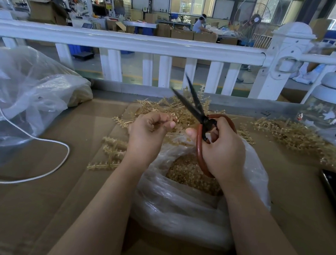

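Gripping big scissors (203,120) with black blades and red-orange looped handles in the right hand (222,151), with fingers curled round the loops and blades spread wide, pointing up and away. Pinching in the left hand (149,132) what looks like a small tan plastic piece (172,118), between thumb and curled forefinger, though too blurred to be sure. Held just left of the scissors, apart from the blades. Directly beneath both hands, on the brown cardboard-covered desk (38,208), a crumpled clear plastic bag (177,207) of cut tan bits. Just beyond the hands, heaped tan comb-like plastic strips (184,112). Left of the left hand, a white cable (66,148) and a large clear bag (26,89). Well right of the right hand, a dark phone (335,191).
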Demonstrator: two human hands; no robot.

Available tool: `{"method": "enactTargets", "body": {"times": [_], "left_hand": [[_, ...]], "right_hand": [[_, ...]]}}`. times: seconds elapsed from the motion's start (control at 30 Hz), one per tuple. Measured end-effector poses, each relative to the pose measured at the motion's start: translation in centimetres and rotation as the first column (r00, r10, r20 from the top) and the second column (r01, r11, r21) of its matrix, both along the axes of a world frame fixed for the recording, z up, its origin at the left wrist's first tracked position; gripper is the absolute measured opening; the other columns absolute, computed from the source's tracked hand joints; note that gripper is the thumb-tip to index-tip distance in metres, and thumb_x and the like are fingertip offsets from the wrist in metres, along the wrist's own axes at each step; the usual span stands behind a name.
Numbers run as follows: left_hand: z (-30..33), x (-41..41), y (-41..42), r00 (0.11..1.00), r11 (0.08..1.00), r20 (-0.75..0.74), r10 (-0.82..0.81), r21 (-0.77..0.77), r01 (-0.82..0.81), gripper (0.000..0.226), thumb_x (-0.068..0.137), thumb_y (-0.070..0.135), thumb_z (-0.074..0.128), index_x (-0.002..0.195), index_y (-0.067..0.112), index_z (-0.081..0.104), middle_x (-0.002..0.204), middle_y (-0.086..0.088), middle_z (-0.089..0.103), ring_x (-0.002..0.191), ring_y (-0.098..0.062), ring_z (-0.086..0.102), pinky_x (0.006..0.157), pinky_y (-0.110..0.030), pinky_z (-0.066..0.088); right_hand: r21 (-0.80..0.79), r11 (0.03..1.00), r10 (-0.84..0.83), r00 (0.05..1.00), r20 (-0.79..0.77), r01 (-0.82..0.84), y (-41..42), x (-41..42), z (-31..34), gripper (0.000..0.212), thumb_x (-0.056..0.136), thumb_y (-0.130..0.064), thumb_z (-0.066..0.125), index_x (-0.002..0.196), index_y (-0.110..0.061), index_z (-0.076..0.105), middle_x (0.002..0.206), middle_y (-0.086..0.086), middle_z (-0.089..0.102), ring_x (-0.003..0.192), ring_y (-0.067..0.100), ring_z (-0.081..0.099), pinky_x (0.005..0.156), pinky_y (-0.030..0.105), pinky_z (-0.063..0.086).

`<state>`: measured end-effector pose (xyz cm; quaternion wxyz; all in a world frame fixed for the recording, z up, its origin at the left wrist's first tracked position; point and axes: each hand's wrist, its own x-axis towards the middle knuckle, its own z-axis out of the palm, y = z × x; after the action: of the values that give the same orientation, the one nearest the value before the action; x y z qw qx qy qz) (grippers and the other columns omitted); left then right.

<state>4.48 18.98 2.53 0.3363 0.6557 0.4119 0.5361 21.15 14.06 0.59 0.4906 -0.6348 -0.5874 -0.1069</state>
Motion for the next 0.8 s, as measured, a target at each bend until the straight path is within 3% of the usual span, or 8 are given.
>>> {"method": "enactTargets", "body": {"times": [0.1,0.17,0.27,0.43,0.8], "left_hand": [[-0.15,-0.09,0.04,0.976,0.989,0.185,-0.111,-0.074,0.126,0.01,0.09,0.009,0.068,0.082,0.013,0.071,0.074,0.012,0.069,0.076,-0.001,0.063,0.078,-0.02,0.053],[-0.26,-0.17,0.21,0.959,0.981,0.245,-0.144,-0.093,0.171,0.012,0.091,0.005,0.066,0.081,0.01,0.071,0.074,0.008,0.069,0.074,-0.002,0.063,0.071,-0.011,0.049],[-0.47,-0.09,0.58,0.953,0.978,0.273,-0.128,-0.126,0.168,0.018,0.09,-0.001,0.063,0.085,0.011,0.074,0.081,0.003,0.074,0.078,-0.004,0.065,0.07,-0.01,0.048],[-0.62,-0.17,0.83,0.933,0.965,0.316,-0.175,-0.133,0.226,0.017,0.09,-0.001,0.063,0.087,0.011,0.075,0.084,0.003,0.076,0.083,-0.006,0.067,0.072,-0.01,0.048],[-0.47,-0.35,0.6,0.893,0.937,0.344,-0.291,-0.085,0.338,0.018,0.09,0.003,0.065,0.084,0.015,0.076,0.089,0.002,0.076,0.086,-0.006,0.068,0.076,-0.012,0.049]], "right_hand": [[-0.127,0.992,0.029,0.996,0.085,-0.018,0.29,0.16,-0.27,0.065,0.074,-0.085,0.049,0.085,-0.021,0.053,0.071,-0.014,0.051,0.064,0.004,0.05,0.056,0.025,0.043],[-0.186,0.982,0.025,0.989,0.145,0.003,0.48,0.16,-0.4,0.062,0.076,-0.083,0.054,0.087,-0.022,0.056,0.074,-0.012,0.058,0.067,0.008,0.055,0.059,0.028,0.05],[-0.215,0.976,0.025,0.978,0.209,0.021,0.58,0.18,-0.41,0.052,0.08,-0.076,0.062,0.089,-0.025,0.058,0.075,-0.013,0.06,0.069,0.008,0.058,0.059,0.026,0.051],[-0.234,0.972,0.052,0.985,0.167,-0.012,0.39,0.08,-0.28,0.06,0.074,-0.083,0.055,0.088,-0.025,0.058,0.075,-0.013,0.061,0.069,0.007,0.058,0.061,0.03,0.054],[-0.232,0.972,0.017,0.986,0.163,0.021,0.08,-0.06,-0.01,0.06,0.072,-0.085,0.055,0.086,-0.027,0.062,0.071,-0.016,0.062,0.068,0.005,0.058,0.058,0.025,0.051]]}}
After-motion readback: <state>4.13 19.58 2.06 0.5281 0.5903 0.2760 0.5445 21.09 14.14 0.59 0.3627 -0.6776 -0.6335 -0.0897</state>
